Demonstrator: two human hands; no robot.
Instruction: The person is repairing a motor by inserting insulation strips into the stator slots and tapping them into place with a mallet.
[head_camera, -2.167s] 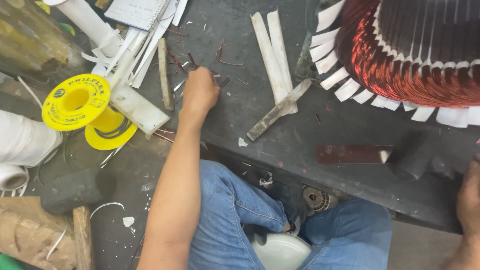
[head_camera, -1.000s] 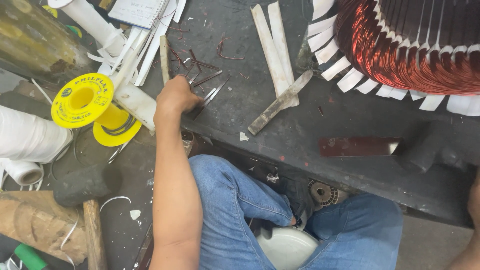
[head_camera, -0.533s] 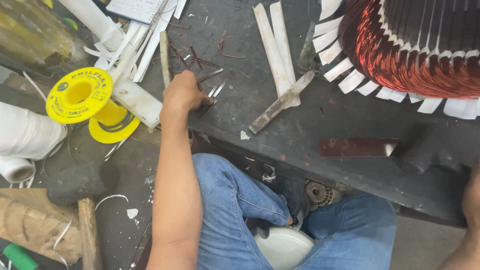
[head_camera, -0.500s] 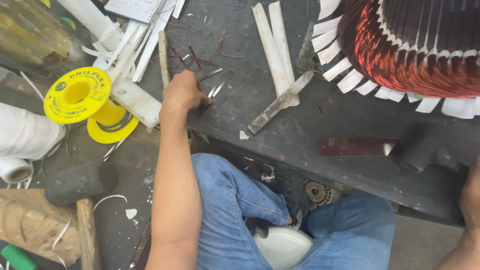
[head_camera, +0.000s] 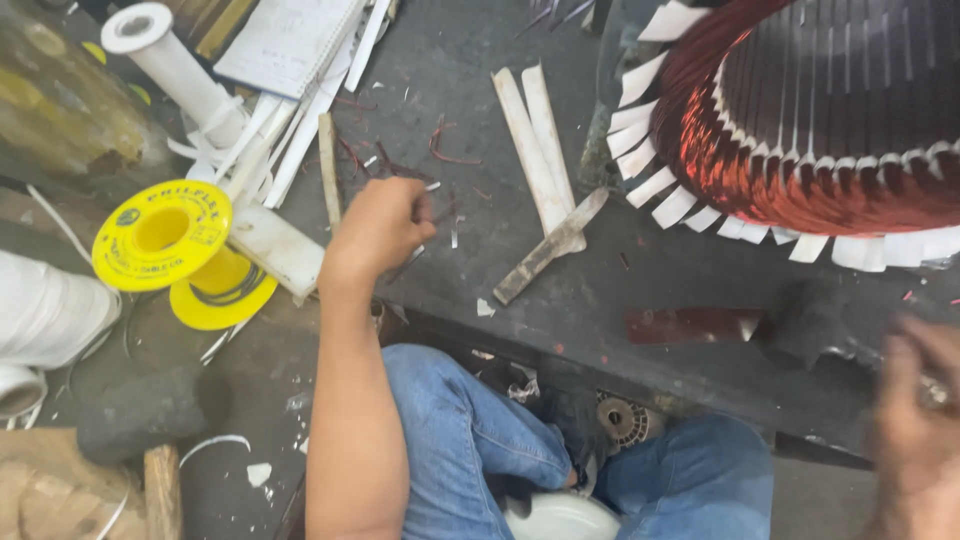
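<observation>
Lying on the dark workbench (head_camera: 700, 290), thin white strips (head_camera: 452, 230) and reddish wire scraps (head_camera: 440, 140) are scattered just beside the left hand (head_camera: 378, 228). That hand is curled into a loose fist with its fingers (head_camera: 420, 205) pinched over the small pieces; what exactly it grips cannot be told. At the lower right edge the right hand (head_camera: 915, 420) is blurred, so its grip cannot be told. A copper-wound stator (head_camera: 800, 120) sits at upper right, a yellow spool (head_camera: 165, 235) at left.
</observation>
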